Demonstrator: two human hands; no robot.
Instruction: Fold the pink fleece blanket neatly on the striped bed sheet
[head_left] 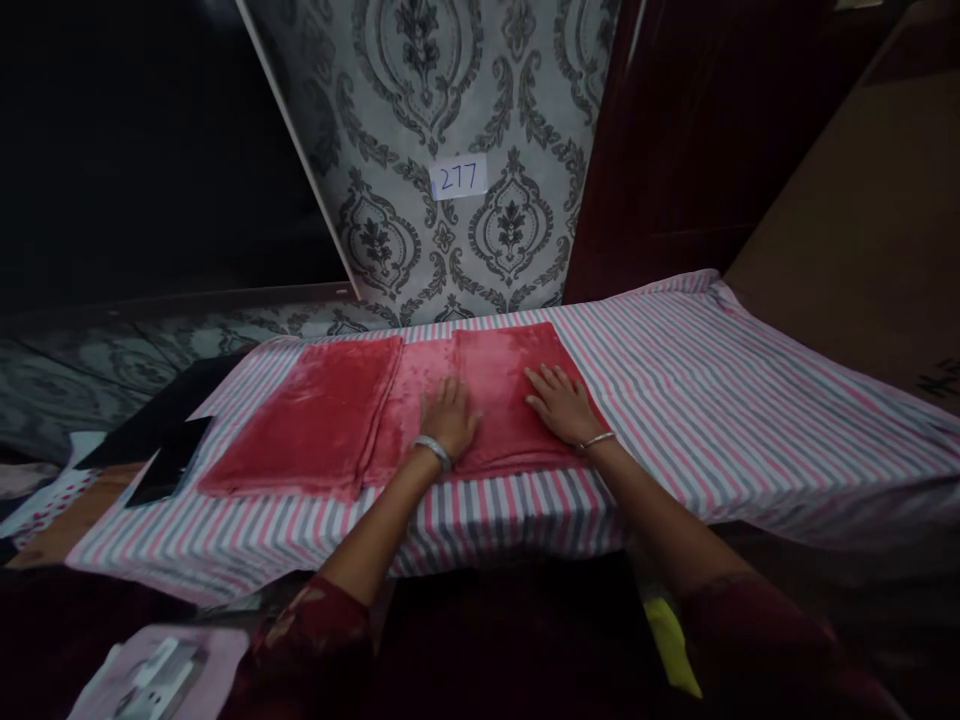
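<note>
A red velvety cloth lies folded on the table, its left folded part (pixel 315 415) and right folded part (pixel 502 360) joined by a flatter middle strip (pixel 424 365). My left hand (pixel 450 415) rests palm down where the middle strip meets the right part, fingers spread. Flat on the right part, near its right edge, lies my right hand (pixel 561 402) with its fingers apart. Each wrist wears a bangle. Neither hand grips anything.
Under the cloth is a striped sheet (pixel 675 400) covering the table. Behind stands a patterned wall with a paper label (pixel 458 177) reading 277. A large dark screen (pixel 150 150) is at left, a brown cardboard panel (pixel 862 220) at right. Dark items (pixel 169 460) lie on the left end.
</note>
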